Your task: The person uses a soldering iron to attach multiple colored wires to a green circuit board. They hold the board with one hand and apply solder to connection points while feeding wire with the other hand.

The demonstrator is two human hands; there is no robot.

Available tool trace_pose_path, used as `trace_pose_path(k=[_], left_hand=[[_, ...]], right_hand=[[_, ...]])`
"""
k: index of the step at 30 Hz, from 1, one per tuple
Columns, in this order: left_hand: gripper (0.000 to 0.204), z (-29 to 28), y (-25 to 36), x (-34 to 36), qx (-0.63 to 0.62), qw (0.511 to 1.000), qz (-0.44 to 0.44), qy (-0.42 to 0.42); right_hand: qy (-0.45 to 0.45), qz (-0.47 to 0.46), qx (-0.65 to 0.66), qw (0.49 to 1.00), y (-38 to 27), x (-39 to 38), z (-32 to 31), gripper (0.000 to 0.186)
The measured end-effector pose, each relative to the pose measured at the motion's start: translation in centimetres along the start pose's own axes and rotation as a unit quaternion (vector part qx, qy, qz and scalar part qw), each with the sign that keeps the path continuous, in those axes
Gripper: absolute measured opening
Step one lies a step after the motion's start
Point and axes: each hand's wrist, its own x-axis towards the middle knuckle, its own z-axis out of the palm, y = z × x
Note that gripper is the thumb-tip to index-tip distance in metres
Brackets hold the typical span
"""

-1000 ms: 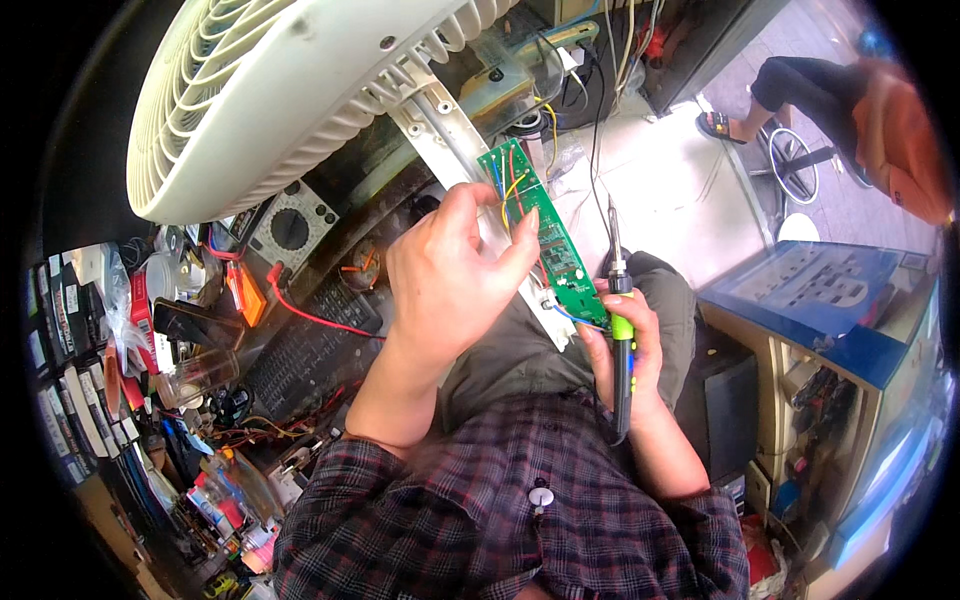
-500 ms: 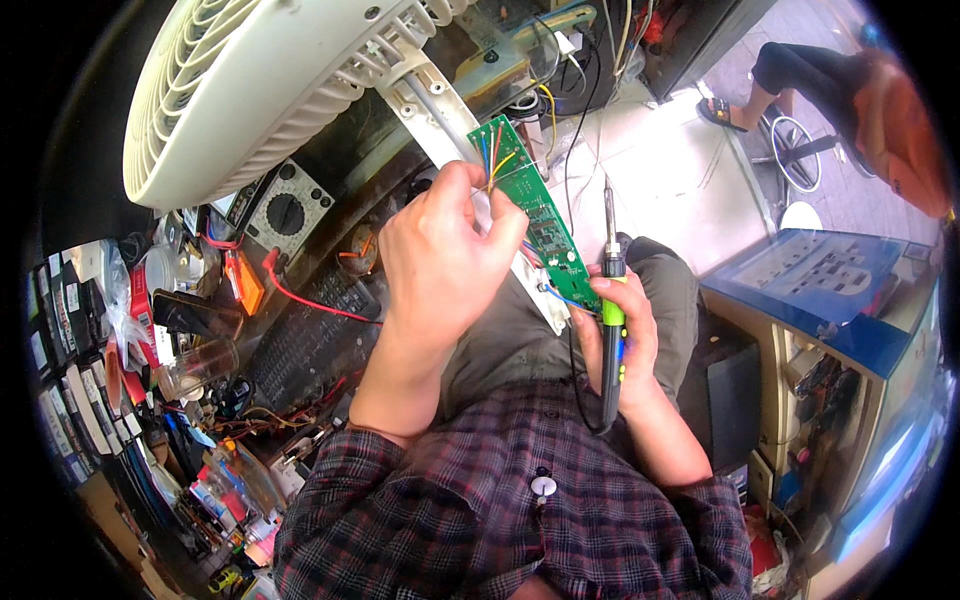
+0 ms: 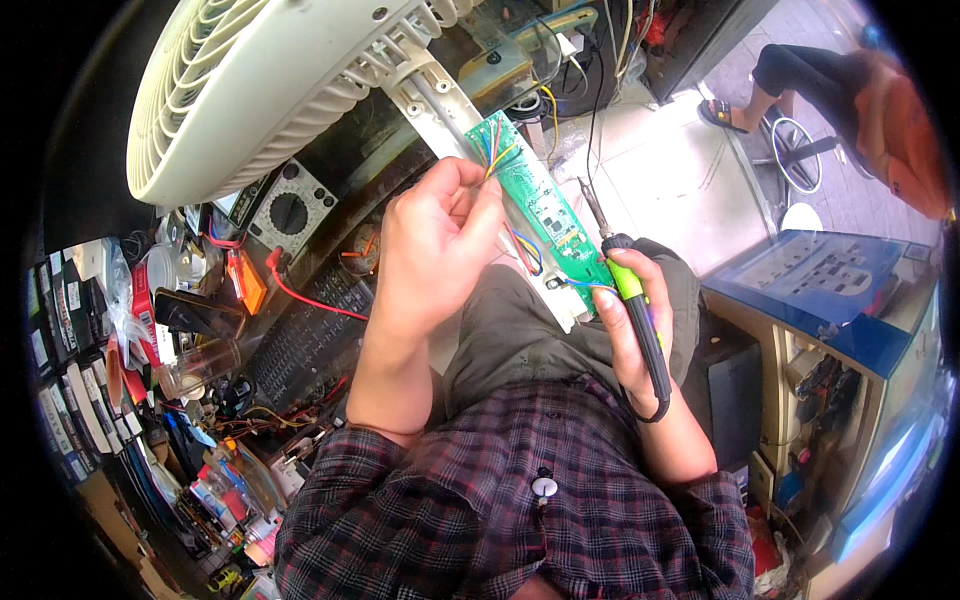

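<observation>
My left hand (image 3: pixel 430 250) pinches a thin bunch of coloured wires (image 3: pixel 497 158) between thumb and index finger, at the upper end of a long green circuit board (image 3: pixel 535 195). In my right hand (image 3: pixel 618 335) is a soldering iron (image 3: pixel 632 290) with a green and black handle, its metal tip pointing up and left beside the board, apart from it. The right thumb lies at the board's lower end, by a blue wire (image 3: pixel 590 284). More wires (image 3: pixel 530 255) loop at the board's left edge. Beneath it runs the white post (image 3: pixel 432 108) of a fan (image 3: pixel 225 110).
Left stand a multimeter (image 3: pixel 290 212) with a red lead (image 3: pixel 315 304), an orange box (image 3: pixel 243 282) and cluttered small parts. A blue-topped cabinet (image 3: pixel 820 285) stands right. Beyond it, a person in orange (image 3: pixel 895 135) sits near a white-ringed stool (image 3: pixel 797 155).
The soldering iron has tilted, its tip swinging left and its handle end right. The board has turned slightly and catches more light. My left hand keeps its pinch, nearly in place.
</observation>
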Motion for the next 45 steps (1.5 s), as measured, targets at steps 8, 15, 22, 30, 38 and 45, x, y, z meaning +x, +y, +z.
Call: trace_pose_path(k=[8, 15, 22, 30, 38, 45], left_hand=[[0.015, -0.9, 0.5, -0.1, -0.198, 0.977, -0.047, -0.067], [0.019, -0.7, 0.2, 0.3, -0.264, 0.964, -0.033, 0.002], [0.021, -1.3, 0.3, 0.4, -0.293, 0.955, -0.022, 0.036], [0.020, -0.5, 0.1, 1.1, -0.188, 0.974, 0.030, 0.126], [0.022, -1.8, 0.5, 2.0, -0.141, 0.985, 0.043, 0.090], [0.020, -1.8, 0.8, 2.2, 0.080, 0.985, 0.116, 0.102]], right_hand=[[0.009, -0.026, -0.007, 1.000, 1.0, -0.2, 0.3, 0.037], [0.007, -0.035, 0.005, 0.999, 1.0, -0.2, 0.3, 0.036], [0.003, -0.056, -0.028, 0.998, 0.8, -0.1, 0.2, 0.036], [0.001, -0.040, -0.016, 0.999, 0.9, -0.1, 0.1, 0.036], [-0.003, -0.047, -0.039, 0.998, 0.7, -0.1, -0.1, 0.036], [-0.015, -0.031, 0.005, 0.999, 0.3, -0.1, -0.6, 0.035]])
